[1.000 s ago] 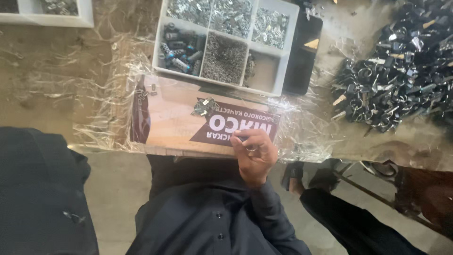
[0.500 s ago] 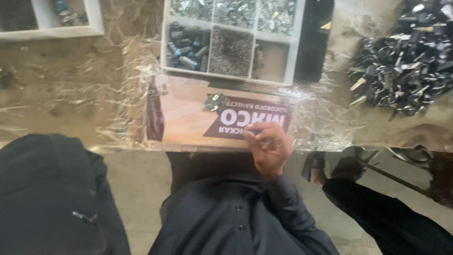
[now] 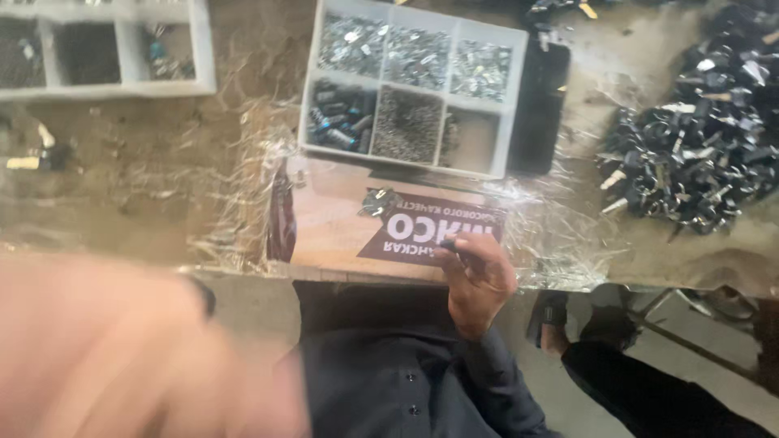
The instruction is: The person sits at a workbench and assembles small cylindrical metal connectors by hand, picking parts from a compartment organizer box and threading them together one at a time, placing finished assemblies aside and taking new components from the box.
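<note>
blurred skin-toned left hand (image 3: pixel 122 349) fills the near corner, grip impossible to tell, while the right hand (image 3: pixel 479 280) pinches a small dark part (image 3: pixel 451 247) on the cardboard sheet (image 3: pixel 341 227), small metal piece (image 3: pixel 376 201) beyond, compartment tray (image 3: pixel 511 122) farther.

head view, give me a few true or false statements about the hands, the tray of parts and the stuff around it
1. The right hand pinches a small dark part at the near edge of the printed cardboard sheet. True.
2. The white compartment tray sits on the floor. False: it lies on the table, just beyond the cardboard.
3. A heap of dark metal parts lies to the right of the tray. True.
4. Every tray compartment is full. False: the near right one looks almost bare.
5. The left hand is sharp and holds a screwdriver. False: it is a blur, and no tool shows.
</note>
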